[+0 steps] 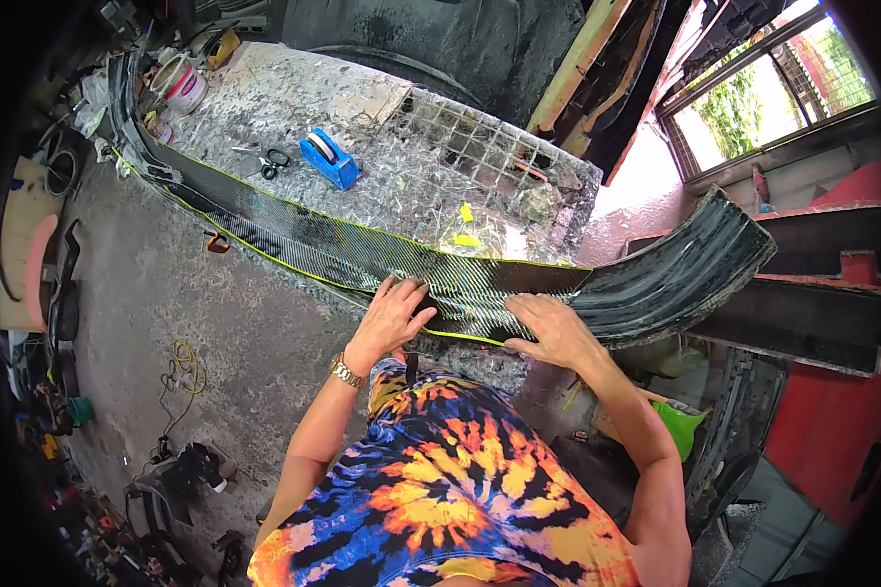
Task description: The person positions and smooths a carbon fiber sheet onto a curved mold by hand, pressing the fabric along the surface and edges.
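A resin-crusted workbench stands in a cluttered workshop with a window. A long carbon-fibre strip lies along its near edge; left hand and right hand press flat on it, fingers spread, gripping nothing. A blue tape dispenser, scissors and a white tub sit behind.

Daylight floods in from the window well up and to the right of the hands, where the panes blow out to near white. The wall below it glows pink with glare. The left hand and right hand are evenly lit and sharp, casting soft shadows just beneath them. Far to the left, the floor dims. Fisheye bending curves straight edges, and the corners fall to black vignette.
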`<action>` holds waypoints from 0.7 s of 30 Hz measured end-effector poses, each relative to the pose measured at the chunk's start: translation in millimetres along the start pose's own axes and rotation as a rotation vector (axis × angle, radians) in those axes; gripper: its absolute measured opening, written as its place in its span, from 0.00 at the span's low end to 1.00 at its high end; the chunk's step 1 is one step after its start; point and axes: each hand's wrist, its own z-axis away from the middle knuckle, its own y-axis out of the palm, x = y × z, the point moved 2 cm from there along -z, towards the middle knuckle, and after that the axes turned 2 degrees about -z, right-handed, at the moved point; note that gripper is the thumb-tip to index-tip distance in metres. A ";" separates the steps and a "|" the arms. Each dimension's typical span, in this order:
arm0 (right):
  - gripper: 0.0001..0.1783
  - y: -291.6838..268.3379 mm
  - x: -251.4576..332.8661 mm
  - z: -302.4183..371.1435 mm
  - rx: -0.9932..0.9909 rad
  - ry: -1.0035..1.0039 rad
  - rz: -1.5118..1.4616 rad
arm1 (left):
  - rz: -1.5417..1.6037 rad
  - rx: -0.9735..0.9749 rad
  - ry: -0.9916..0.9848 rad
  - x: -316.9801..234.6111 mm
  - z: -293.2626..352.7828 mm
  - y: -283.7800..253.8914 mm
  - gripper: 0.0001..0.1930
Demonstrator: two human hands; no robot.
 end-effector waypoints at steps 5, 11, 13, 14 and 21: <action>0.33 -0.9 5.0 -4.6 0.034 0.024 0.029 | -0.035 -0.009 -0.010 -3.5 -5.1 3.6 0.23; 0.30 -7.5 15.1 -15.3 0.046 0.046 0.037 | -0.056 -0.004 -0.020 -0.8 -11.3 6.0 0.23; 0.29 -4.9 20.2 -22.6 0.008 0.036 0.053 | -0.048 0.008 -0.033 -0.8 -11.3 4.8 0.23; 0.29 0.2 23.7 -28.5 -0.043 0.032 0.001 | -0.061 0.014 -0.030 -1.6 -11.8 5.1 0.21; 0.32 38.6 46.9 -74.9 -0.136 -0.093 -0.146 | -0.052 0.033 -0.032 -3.1 -8.0 5.2 0.20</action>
